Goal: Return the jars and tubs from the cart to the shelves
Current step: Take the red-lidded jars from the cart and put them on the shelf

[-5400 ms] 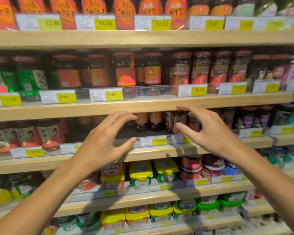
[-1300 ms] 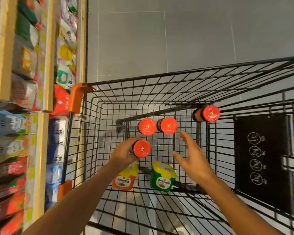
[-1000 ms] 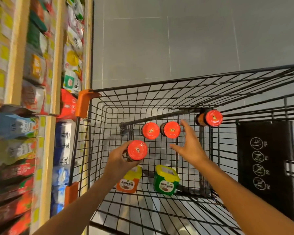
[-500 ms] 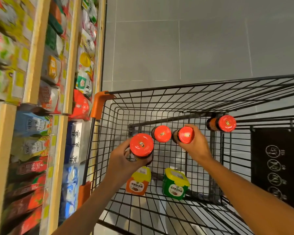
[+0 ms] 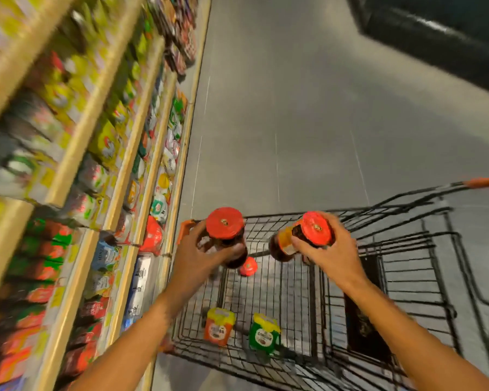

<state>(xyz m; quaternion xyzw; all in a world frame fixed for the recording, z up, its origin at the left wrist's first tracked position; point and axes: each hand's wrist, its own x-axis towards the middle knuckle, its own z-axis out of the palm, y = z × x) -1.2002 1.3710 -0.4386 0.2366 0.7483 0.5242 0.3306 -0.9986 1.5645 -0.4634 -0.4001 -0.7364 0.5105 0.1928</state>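
My left hand (image 5: 198, 258) grips a dark jar with a red lid (image 5: 225, 224), held above the black wire cart (image 5: 401, 249). My right hand (image 5: 331, 255) grips a second red-lidded jar (image 5: 315, 228) with an orange label, tilted, also above the cart. Down in the cart lie another red-lidded jar (image 5: 248, 266), an orange tub with a yellow lid (image 5: 218, 325) and a green tub with a yellow lid (image 5: 264, 333). The view is blurred by motion.
Wooden shelves (image 5: 76, 142) packed with packets and jars run along the left side. Grey tiled floor (image 5: 294, 122) stretches ahead of the cart. A dark fixture (image 5: 435, 32) stands at the top right. The cart has an orange corner (image 5: 185, 230) near the shelves.
Both hands have lifted their jars up out of the cart; the right hand closed on its jar half a second ago. The view has swung up and toward the shelves.
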